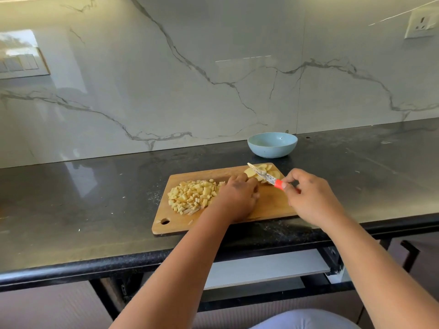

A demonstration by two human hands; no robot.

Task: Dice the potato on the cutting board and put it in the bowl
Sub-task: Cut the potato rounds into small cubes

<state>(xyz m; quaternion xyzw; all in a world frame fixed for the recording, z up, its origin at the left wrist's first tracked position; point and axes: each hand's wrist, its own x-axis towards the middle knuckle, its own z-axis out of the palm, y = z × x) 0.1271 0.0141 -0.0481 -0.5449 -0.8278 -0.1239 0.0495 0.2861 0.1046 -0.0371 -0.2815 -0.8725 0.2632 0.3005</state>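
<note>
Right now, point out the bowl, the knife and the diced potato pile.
bowl [272, 151]: head view, outer front wall.
knife [262, 173]: head view, middle of blade.
diced potato pile [192, 194]: head view, centre of heap.

White marble-veined wall w/ socket, glossy black countertop, drawer ajar below.

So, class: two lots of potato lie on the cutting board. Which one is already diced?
The diced pile at the board's left end, all small cubes. The lot by the knife is still slices.
</note>
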